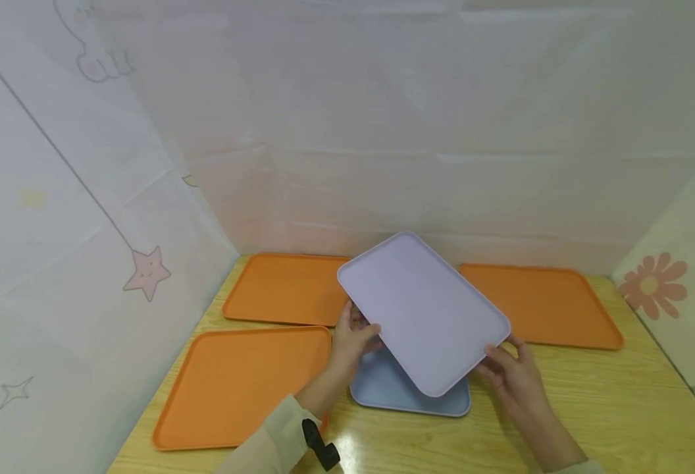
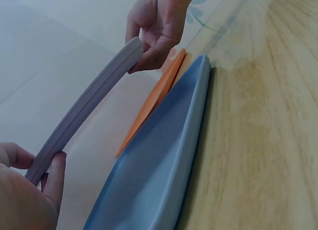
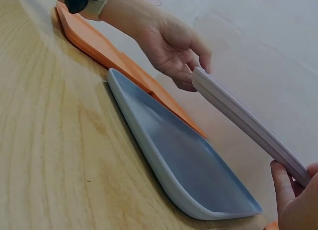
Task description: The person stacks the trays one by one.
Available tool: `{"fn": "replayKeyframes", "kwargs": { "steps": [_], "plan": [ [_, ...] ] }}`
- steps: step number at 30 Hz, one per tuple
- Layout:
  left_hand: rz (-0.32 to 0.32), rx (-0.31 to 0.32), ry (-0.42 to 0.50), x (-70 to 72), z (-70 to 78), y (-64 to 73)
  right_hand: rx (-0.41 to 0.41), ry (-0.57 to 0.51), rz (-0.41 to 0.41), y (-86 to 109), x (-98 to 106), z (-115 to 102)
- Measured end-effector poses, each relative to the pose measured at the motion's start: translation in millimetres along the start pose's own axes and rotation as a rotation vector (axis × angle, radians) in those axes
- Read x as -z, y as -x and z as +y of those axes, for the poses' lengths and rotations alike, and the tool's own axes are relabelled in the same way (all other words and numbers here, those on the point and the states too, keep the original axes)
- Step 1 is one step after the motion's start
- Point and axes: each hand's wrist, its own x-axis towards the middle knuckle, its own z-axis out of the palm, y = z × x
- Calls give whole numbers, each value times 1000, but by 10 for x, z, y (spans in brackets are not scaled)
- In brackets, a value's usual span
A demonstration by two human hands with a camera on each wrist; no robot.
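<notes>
Both hands hold a pale lilac tray (image 1: 424,309) in the air, turned askew as seen from the head. At its left edge my left hand (image 1: 350,342) pinches the rim, thumb on top and fingers beneath. My right hand (image 1: 516,375) grips the lower right corner the same way. Under it a blue-grey tray (image 1: 409,395) lies on the table, partly covered in the head view. Both wrist views show a gap between the lilac tray (image 2: 84,108) and the blue-grey tray (image 3: 174,150).
Orange trays lie around on the wooden table (image 1: 620,408): one at the front left (image 1: 241,388), one at the back left (image 1: 291,286), one at the back right (image 1: 549,306). Pale printed sheeting (image 1: 347,131) rises behind and at both sides.
</notes>
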Motion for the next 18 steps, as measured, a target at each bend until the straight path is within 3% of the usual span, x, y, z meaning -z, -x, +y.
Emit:
{"fn": "replayKeyframes", "kwargs": {
  "steps": [4,13,18],
  "plan": [
    [-7,4,-24,36,24,-49,10,-6,0,34,-47,48],
    [-1,6,-26,144,150,-131,-68,177,-26,48,-13,96],
    [-17,12,-28,218,214,-187,-107,259,-121,14,108,10]
  ]
}}
